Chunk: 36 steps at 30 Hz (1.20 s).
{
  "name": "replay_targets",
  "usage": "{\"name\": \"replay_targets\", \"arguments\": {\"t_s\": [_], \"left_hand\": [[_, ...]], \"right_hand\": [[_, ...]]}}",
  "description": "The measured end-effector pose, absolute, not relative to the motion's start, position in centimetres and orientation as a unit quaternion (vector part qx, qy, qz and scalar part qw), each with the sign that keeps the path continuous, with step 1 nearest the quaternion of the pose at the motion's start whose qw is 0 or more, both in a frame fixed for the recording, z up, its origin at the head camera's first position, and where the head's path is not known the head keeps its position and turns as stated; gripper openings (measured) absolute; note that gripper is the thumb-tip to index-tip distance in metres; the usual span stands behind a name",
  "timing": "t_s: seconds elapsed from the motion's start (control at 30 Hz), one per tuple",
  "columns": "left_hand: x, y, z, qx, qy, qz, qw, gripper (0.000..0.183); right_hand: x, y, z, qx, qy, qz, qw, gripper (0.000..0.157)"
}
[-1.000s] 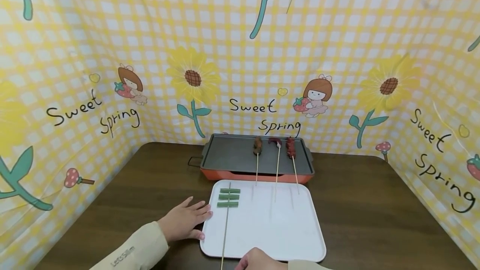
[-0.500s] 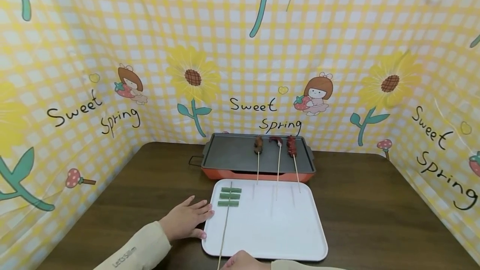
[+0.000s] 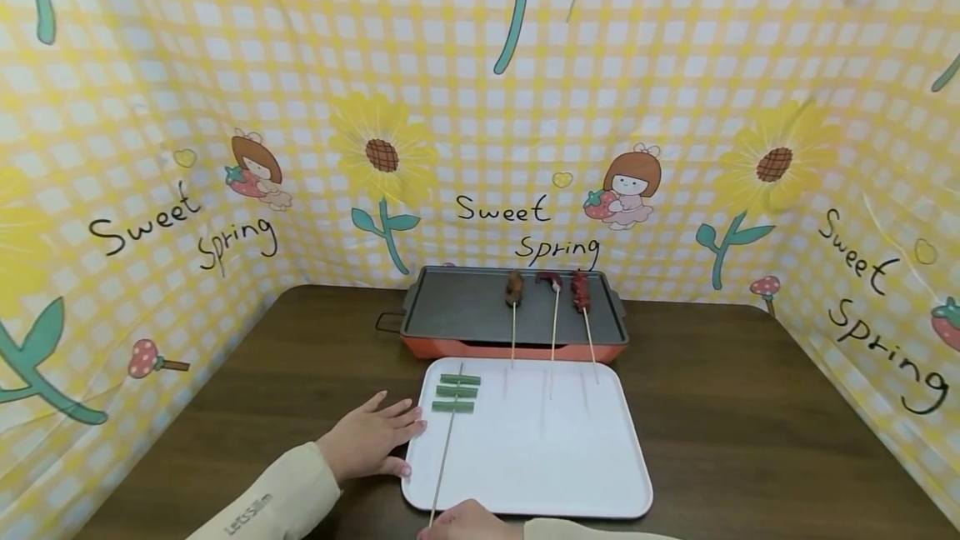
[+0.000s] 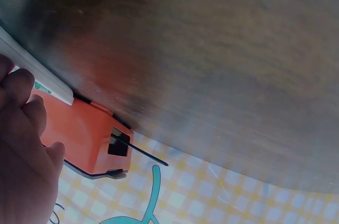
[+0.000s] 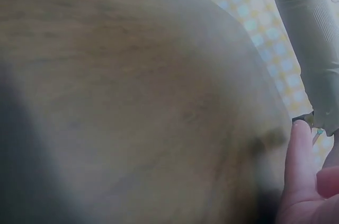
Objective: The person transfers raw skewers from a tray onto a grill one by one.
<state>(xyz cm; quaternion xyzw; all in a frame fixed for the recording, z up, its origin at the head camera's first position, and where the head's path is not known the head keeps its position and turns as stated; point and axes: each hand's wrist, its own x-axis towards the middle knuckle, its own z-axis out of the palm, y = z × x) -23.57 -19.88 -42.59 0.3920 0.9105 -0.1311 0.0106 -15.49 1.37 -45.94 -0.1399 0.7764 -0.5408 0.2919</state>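
A skewer of green vegetable sticks lies along the left side of the white tray, its bare stick reaching past the near rim. My right hand pinches the stick's lower end with curled fingers at the near edge of the tray. On the left, my left hand lies with spread, straight fingers against the tray's rim. The left wrist view shows those fingers beside the white tray rim. In the right wrist view only part of the right hand shows; the stick cannot be made out.
Behind the tray stands a grill pan with an orange base and a wire handle on its left. A brown skewer, a dark red curled skewer and a red skewer lie on it, sticks overhanging the tray. Patterned cloth surrounds the table.
My right hand has shifted left along the near edge of the tray, swinging the stick's lower end left with it. My left hand stays at the tray's left rim.
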Motion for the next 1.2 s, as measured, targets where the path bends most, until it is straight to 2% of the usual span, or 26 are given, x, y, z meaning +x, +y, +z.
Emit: {"name": "replay_targets", "arguments": {"t_s": [0.23, 0.4, 0.53, 0.7, 1.2], "left_hand": [[-23.6, -20.1, -42.8, 0.397, 0.908, -0.131, 0.001, 0.066], [-23.8, -20.0, -42.7, 0.396, 0.908, -0.135, 0.004, 0.066], [-23.8, -19.9, -42.7, 0.392, 0.912, -0.124, 0.012, 0.067], [-23.9, -19.9, -42.7, 0.391, 0.913, -0.114, 0.020, 0.068], [-24.0, -19.8, -42.8, 0.392, 0.913, -0.110, 0.020, 0.069]], "right_hand": [[-15.3, 0.8, -45.8, -0.097, 0.791, -0.556, 0.236, 0.020], [-15.4, 1.1, -45.2, -0.040, 0.734, -0.634, 0.238, 0.017], [-15.8, 1.4, -44.9, -0.031, 0.692, -0.681, 0.238, 0.009], [-15.9, 1.8, -44.7, -0.031, 0.676, -0.697, 0.237, 0.022], [-16.0, 2.5, -43.9, -0.054, 0.698, -0.673, 0.238, 0.024]]}}
